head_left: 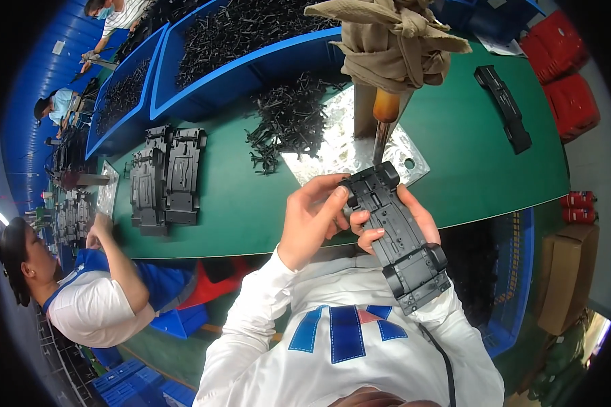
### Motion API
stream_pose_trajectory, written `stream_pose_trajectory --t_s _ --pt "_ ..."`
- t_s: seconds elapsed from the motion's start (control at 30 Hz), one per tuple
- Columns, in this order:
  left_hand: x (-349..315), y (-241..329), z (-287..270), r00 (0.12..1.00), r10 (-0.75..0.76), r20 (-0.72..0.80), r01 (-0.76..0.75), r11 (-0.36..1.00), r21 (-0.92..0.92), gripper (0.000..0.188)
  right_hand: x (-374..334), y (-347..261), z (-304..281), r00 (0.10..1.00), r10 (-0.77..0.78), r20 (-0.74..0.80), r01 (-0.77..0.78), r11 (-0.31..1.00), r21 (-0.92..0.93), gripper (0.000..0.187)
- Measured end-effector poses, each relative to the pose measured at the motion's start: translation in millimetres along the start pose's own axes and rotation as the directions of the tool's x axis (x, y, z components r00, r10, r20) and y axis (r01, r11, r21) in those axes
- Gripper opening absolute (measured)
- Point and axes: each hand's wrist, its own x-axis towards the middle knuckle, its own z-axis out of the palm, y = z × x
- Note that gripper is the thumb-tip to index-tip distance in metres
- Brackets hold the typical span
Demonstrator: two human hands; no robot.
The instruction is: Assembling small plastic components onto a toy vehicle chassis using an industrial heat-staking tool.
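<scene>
Black plastic frame (pixel 399 237) is at the near edge of the green table (pixel 234 203), far end just under the metal tip (pixel 380 146), right hand (pixel 422 216) wrapped around its middle from below; left hand (pixel 312 220) is at the far left corner, can't tell if pinching or just touching. Looks light, stiff, maybe slightly slippery, with small pegs that could snap, so best hold is the long side edges, mid-length.
</scene>
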Motion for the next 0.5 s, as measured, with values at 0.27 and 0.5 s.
stream_pose_trajectory --t_s 0.27,0.5 --pt "6.4 -7.5 -7.3 0.998 -0.029 0.05 0.035 0.992 -0.118 0.046 0.5 4.8 3.0 0.998 -0.025 -0.065 0.024 1.0 -0.008 0.057" --pt "5.2 -9.3 -4.5 0.999 0.007 0.04 0.0 0.984 -0.18 0.045 -2.9 8.7 8.4 0.996 -0.017 -0.083 0.017 1.0 -0.001 0.058"
